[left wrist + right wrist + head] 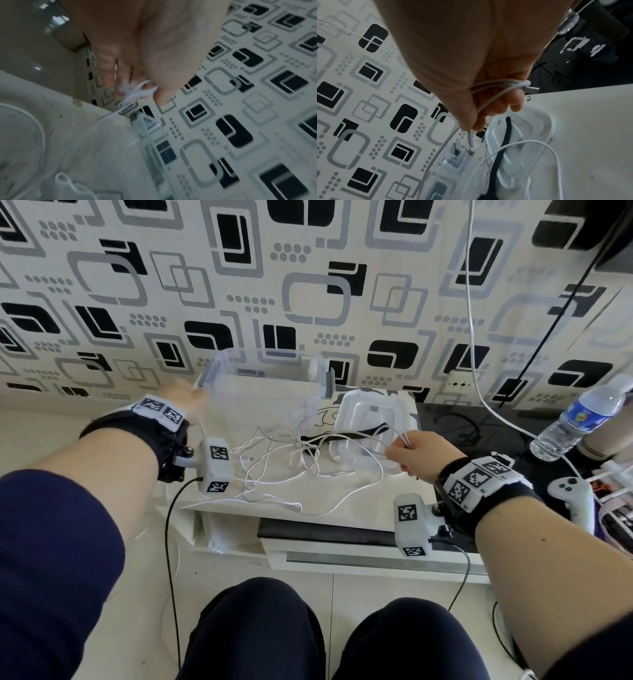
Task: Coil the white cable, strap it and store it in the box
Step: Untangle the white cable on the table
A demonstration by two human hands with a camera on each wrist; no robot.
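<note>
The white cable (pixel 291 460) lies in a loose tangle on the white table (pixel 342 501). My right hand (pixel 406 451) grips a few gathered loops of it over the box lid (pixel 373 412); in the right wrist view the loops (pixel 501 86) cross the curled fingers and a plug end (pixel 531 90) sticks out. My left hand (pixel 191 404) is raised by the left rim of the clear box (pixel 263 371) and pinches a stretch of the cable (pixel 137 92) between thumb and fingers. A black strap (pixel 342 437) lies across the lid, also seen as the strap (pixel 505 135).
A water bottle (pixel 582 419) and a white game controller (pixel 572 498) sit on the dark surface at the right. Another white cord (pixel 471 302) hangs down the patterned wall near a socket (pixel 459 385). Black wires run from both wrist cameras past my knees.
</note>
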